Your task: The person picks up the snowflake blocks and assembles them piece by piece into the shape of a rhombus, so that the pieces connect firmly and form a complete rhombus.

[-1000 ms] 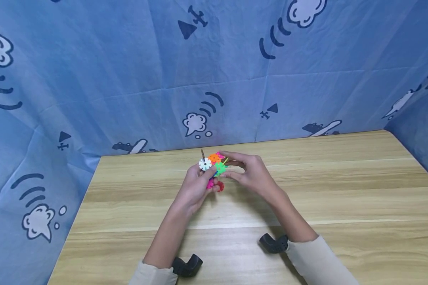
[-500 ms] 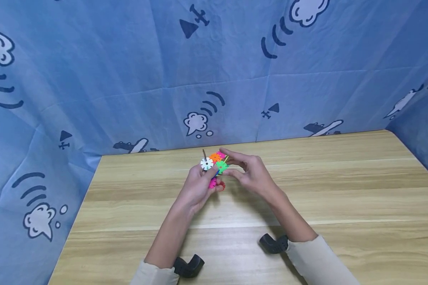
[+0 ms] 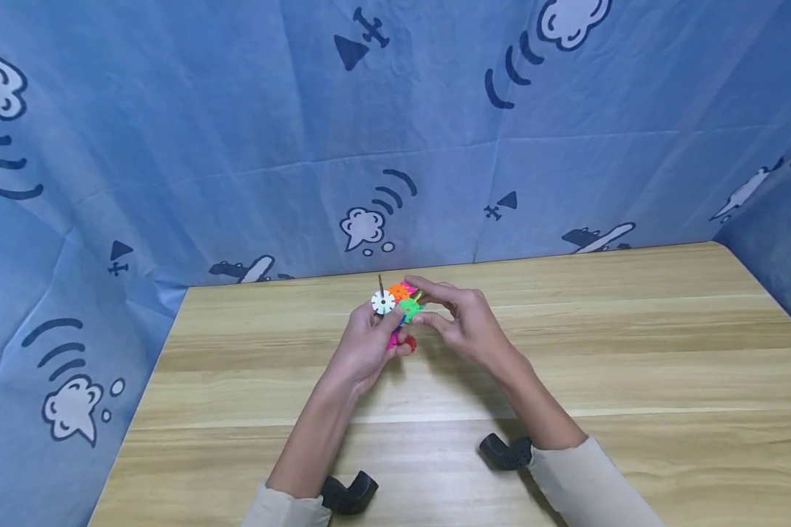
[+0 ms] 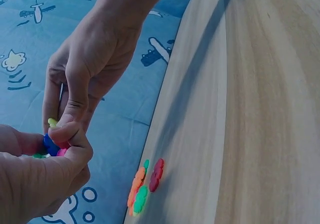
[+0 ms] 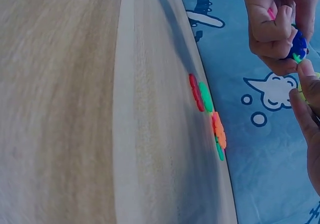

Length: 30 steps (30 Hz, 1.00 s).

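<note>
My left hand point(image 3: 364, 342) grips a cluster of joined plastic snowflake discs. A white disc point(image 3: 383, 302) and a green disc point(image 3: 409, 310) show at its thumb. A blue disc point(image 4: 50, 145) and a magenta bit point(image 4: 61, 152) peek out between the fingers in the left wrist view. With thumb and fingers, my right hand point(image 3: 466, 316) pinches a yellow disc point(image 4: 52, 122) right beside the cluster. Fingers hide most of the cluster, so I cannot tell whether the yellow disc is slotted in. An orange disc point(image 3: 398, 291) appears behind the white and green ones.
Both wrist views show loose discs lying on the wooden table point(image 3: 237, 380) near its back edge: a red disc point(image 5: 196, 92), an orange disc point(image 5: 219, 130) and a green disc point(image 5: 205, 96). A printed blue cloth point(image 3: 237, 146) rises behind the table. Black wrist mounts point(image 3: 349, 493) stick out at the sleeves.
Both hands stay almost in place. The cluster tilts slightly in the left hand, and the right fingers close in a little around the yellow disc.
</note>
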### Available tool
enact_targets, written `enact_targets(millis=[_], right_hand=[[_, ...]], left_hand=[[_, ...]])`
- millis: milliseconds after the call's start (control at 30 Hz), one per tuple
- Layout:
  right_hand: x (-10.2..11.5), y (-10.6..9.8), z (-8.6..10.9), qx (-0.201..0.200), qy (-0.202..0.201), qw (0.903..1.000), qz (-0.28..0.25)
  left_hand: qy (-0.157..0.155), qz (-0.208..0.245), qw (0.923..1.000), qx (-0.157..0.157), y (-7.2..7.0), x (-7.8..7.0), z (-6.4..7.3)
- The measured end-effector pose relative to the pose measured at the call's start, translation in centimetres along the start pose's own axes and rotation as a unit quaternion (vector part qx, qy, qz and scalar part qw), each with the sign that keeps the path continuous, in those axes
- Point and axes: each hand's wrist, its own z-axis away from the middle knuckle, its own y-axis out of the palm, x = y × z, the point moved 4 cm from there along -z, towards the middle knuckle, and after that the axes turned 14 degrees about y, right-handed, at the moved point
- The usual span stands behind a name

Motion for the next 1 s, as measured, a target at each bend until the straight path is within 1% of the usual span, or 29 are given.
enact_targets(millis=[133, 267, 333, 400, 500, 567, 700, 800, 867, 933, 1000], right_hand=[[0.4, 0.0, 0.1, -0.017, -0.026, 0.9993, 0.023], [0.7, 0.3, 0.2, -0.031, -0.06, 0.9963, 0.053], [0.8, 0.3, 0.2, -0.031, -0.065, 0.996, 0.054], [0.8, 0.4, 0.2, -0.029, -0.061, 0.9964, 0.053], [0.6, 0.4, 0.2, -0.028, -0.045, 0.9975, 0.047], [0.6, 0.3, 0.1, -0.023, -0.032, 0.9981, 0.047], [0.3, 0.1, -0.1, -0.003, 0.021, 0.9994, 0.027], [-0.2, 0.1, -0.3, 0.019, 0.06, 0.998, 0.007], [-0.5, 0.1, -0.4, 0.037, 0.08, 0.9961, 0.001], [-0.9, 0.3, -0.3, 0.064, 0.1, 0.9929, 0.01], [-1.2, 0.6, -0.2, 0.094, 0.121, 0.9878, 0.03]], left_hand=[[0.006, 0.0, 1.0, -0.001, 0.0, -0.1, 0.1], [0.011, 0.003, 0.9999, 0.01, -0.2, -0.1, 0.0], [0.016, 0.005, 0.9997, 0.016, -0.3, -0.1, -0.1], [0.019, 0.006, 0.9996, 0.019, -0.3, -0.2, -0.1], [0.019, 0.01, 0.9997, 0.014, -0.2, -0.4, -0.1], [0.014, 0.012, 0.9998, 0.003, 0.0, -0.4, -0.1], [0.003, -0.001, 0.9998, -0.019, 0.0, 0.1, -0.2], [-0.003, -0.012, 0.9992, -0.039, -0.4, 0.3, -0.4], [-0.002, -0.01, 0.9983, -0.057, -0.8, 0.4, -0.4], [0.001, -0.001, 0.9971, -0.076, -1.1, 0.3, -0.5], [0.008, 0.002, 0.9962, -0.087, -1.3, 0.3, -0.6]])
